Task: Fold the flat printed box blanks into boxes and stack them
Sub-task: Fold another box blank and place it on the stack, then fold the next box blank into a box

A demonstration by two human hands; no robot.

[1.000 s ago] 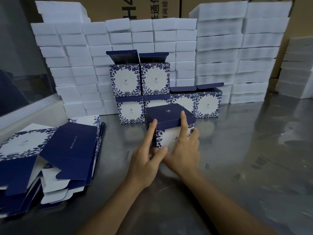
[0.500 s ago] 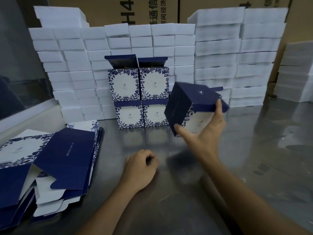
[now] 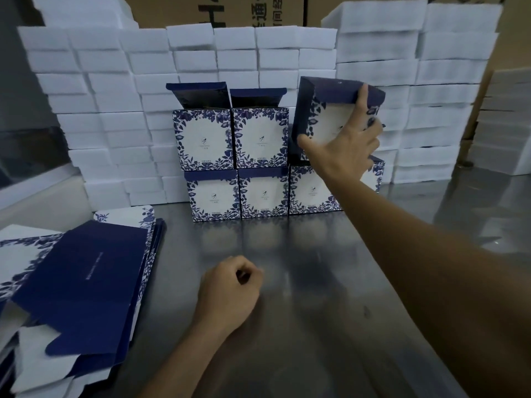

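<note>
My right hand (image 3: pixel 346 145) grips a folded blue-and-white floral box (image 3: pixel 324 110), tilted, held above the lower row at the right end of the stack of folded boxes (image 3: pixel 235 165). The stack has two upper boxes with lids standing open and a lower row of several. My left hand (image 3: pixel 230 294) rests on the steel table with fingers curled, holding nothing. A pile of flat box blanks (image 3: pixel 77 280) lies at the left.
Walls of white foam blocks (image 3: pixel 115 90) rise behind and beside the stack, with more at the far right (image 3: pixel 502 122). Brown cartons stand behind them. The steel table (image 3: pixel 330 297) stretches between my arms and the stack.
My right hand has lifted the folded box off the table and carried it up and back to the right end of the stack. My left hand let go and rests curled on the table.
</note>
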